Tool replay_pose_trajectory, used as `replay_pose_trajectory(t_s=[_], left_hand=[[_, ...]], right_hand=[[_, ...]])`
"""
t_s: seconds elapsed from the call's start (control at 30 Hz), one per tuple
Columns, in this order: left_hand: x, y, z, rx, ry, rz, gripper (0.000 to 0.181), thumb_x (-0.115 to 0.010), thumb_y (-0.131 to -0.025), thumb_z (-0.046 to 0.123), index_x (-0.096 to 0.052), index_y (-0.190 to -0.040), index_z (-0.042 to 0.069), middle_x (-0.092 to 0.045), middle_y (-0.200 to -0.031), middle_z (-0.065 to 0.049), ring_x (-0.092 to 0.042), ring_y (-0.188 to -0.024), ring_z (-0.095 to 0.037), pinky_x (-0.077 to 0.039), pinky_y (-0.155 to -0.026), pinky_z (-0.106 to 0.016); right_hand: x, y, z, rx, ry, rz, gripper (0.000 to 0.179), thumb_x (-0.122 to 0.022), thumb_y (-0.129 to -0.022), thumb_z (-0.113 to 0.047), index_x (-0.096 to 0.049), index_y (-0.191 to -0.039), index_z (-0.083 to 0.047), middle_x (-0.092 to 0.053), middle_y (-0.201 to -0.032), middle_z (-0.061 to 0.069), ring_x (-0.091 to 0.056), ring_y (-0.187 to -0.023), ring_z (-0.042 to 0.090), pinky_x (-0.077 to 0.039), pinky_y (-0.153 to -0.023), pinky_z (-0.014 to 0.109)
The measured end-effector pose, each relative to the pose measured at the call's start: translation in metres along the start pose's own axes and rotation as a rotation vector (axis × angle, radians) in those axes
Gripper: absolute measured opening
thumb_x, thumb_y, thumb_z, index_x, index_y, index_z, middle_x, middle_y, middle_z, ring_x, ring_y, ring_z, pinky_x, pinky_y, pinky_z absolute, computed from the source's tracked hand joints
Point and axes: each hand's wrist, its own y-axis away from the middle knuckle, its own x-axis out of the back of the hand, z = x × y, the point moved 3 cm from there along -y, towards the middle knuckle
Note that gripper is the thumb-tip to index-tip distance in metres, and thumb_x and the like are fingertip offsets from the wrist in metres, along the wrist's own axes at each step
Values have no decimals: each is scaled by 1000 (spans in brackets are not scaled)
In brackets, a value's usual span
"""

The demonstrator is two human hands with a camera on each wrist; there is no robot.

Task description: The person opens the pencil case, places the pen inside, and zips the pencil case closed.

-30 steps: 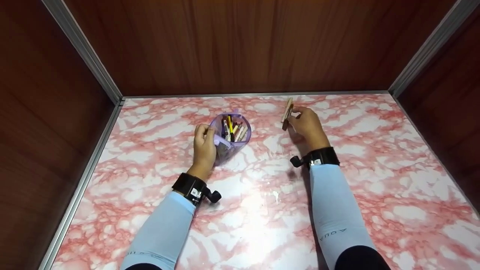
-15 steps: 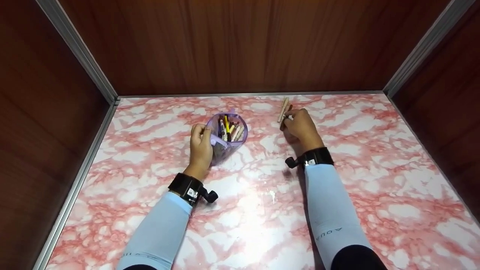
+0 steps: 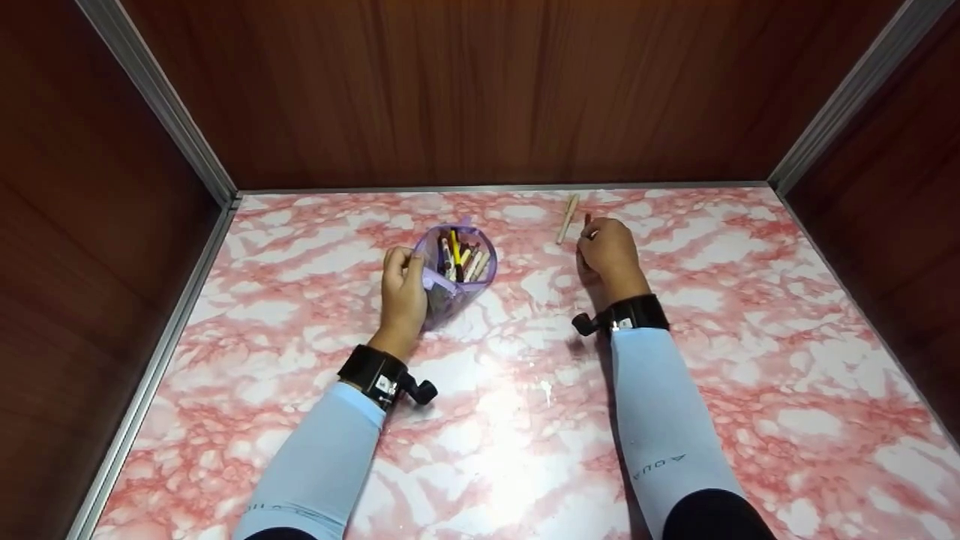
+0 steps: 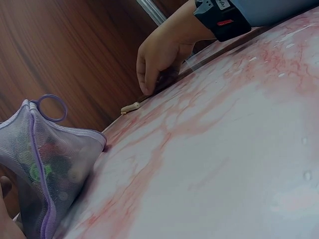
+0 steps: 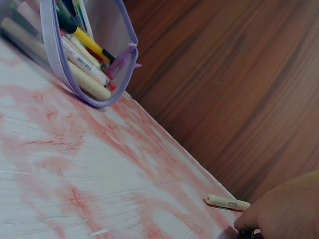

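In the head view my left hand (image 3: pixel 403 289) grips the near left side of a purple-trimmed mesh pencil case (image 3: pixel 444 296). The case's mouth is unzipped, and a yellow-and-black pen (image 3: pixel 457 256) shows among several pens and markers inside. My right hand (image 3: pixel 611 249) pinches a dark reddish-brown pen (image 3: pixel 587 220), mostly hidden by the fingers. Just left of that hand a cream-coloured pen (image 3: pixel 568 220) lies on the table. The right wrist view shows the cream pen (image 5: pixel 227 202) close to my right fingers, and a dark end of the held pen (image 5: pixel 244 234).
The marbled red-and-white table (image 3: pixel 495 420) runs back to a dark wood panel (image 3: pixel 495 97). Similar panels with grey metal edging stand on both sides. A purple loop (image 4: pixel 53 108) sticks up from the case in the left wrist view.
The dark pen, earlier close alongside the cream pen, has shifted right with my right hand, leaving a gap between them. The left hand and case stay nearly in place.
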Motion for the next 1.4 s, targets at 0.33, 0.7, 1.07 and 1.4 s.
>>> replay_pose_trajectory(t_s=[0.33,0.7,1.07,1.4], left_hand=[[0,0,0,-1,-8,4,20,-58,-114,10,-61,-94,7,-54,-109,-1,-53,-102,-14,-48,-91,-25],[1,1,-1,-11,-17,-11,20,-57,-114,11,-60,-94,9,-52,-107,1,-52,-104,-15,-46,-95,-27],[2,0,-1,-1,-14,-12,20,-58,-115,13,-60,-95,10,-53,-109,1,-53,-104,-15,-48,-94,-27],[0,1,0,18,-8,-11,21,-58,-115,13,-59,-95,10,-54,-111,-1,-54,-103,-16,-49,-92,-26]], right_hand=[[10,23,-21,-38,4,-9,30,-59,-106,-16,-78,-123,0,-76,-132,27,-71,-111,43,-57,-104,58],[14,26,-23,-27,95,17,17,-58,-102,-10,-73,-95,-5,-76,-101,19,-73,-98,41,-59,-87,53],[15,25,-47,-48,-257,-58,24,-68,-106,-19,-78,-112,2,-73,-81,2,-64,-68,10,-53,-67,25],[-10,45,-108,23,-506,-390,26,-75,-108,-15,-78,-125,5,-79,-100,6,-74,-78,15,-67,-75,30]])
